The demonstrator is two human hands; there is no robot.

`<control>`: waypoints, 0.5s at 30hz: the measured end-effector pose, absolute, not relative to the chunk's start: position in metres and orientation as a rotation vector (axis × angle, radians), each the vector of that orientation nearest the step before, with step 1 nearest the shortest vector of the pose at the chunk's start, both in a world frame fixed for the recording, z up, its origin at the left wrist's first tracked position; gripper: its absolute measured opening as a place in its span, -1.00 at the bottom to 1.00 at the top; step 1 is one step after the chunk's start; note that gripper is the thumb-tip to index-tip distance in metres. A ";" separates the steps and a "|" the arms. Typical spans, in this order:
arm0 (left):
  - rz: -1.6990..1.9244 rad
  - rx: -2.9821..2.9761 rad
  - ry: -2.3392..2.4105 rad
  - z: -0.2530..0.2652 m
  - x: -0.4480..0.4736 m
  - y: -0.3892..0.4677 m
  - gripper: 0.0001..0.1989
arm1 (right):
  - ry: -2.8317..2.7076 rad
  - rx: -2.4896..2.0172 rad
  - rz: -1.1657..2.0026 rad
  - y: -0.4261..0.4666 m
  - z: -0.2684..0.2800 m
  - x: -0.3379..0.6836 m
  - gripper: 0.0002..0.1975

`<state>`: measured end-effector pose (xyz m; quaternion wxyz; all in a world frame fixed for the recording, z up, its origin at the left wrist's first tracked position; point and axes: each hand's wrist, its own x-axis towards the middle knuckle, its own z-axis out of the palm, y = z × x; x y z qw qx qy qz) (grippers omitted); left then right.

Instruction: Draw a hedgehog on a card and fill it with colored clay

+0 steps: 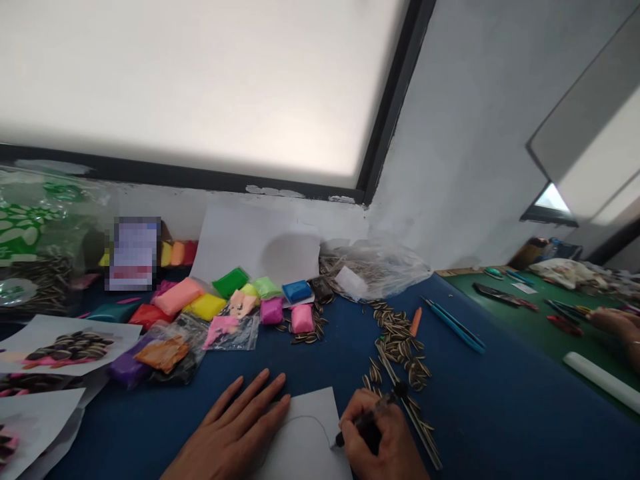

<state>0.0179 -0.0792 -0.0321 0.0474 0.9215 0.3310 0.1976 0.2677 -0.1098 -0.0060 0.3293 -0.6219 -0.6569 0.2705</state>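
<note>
My left hand [240,427] lies flat on the left part of a white sheet of paper [303,443], its fingers stretched out. A thin curved line runs across the sheet from near those fingers to the pen tip. In my right hand [383,443] is a black pen [365,420], its tip touching the sheet near the right edge. Just beyond the right hand lie long thin metal rods [423,433] and a strip of striped sunflower seeds [400,340]. The bottom of the sheet is out of view.
Colourful clay packets [180,297] cover the back left. Pictures of seed crafts [70,350] lie at the left. A blue pointed tool [455,325] and an orange stick [416,322] lie right of centre. At the green table, another person's hand [613,320] is by pliers.
</note>
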 end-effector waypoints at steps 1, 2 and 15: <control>0.605 2.814 1.008 -0.032 0.018 -0.079 -0.30 | -1.723 -1.622 0.700 -0.110 -0.007 0.268 -0.83; 0.607 2.816 1.006 -0.032 0.018 -0.079 -0.30 | -1.726 -1.617 0.692 -0.109 -0.008 0.269 -0.83; 0.672 2.773 1.050 -0.036 0.019 -0.081 -0.30 | -1.638 -1.555 0.674 -0.113 -0.003 0.270 -0.83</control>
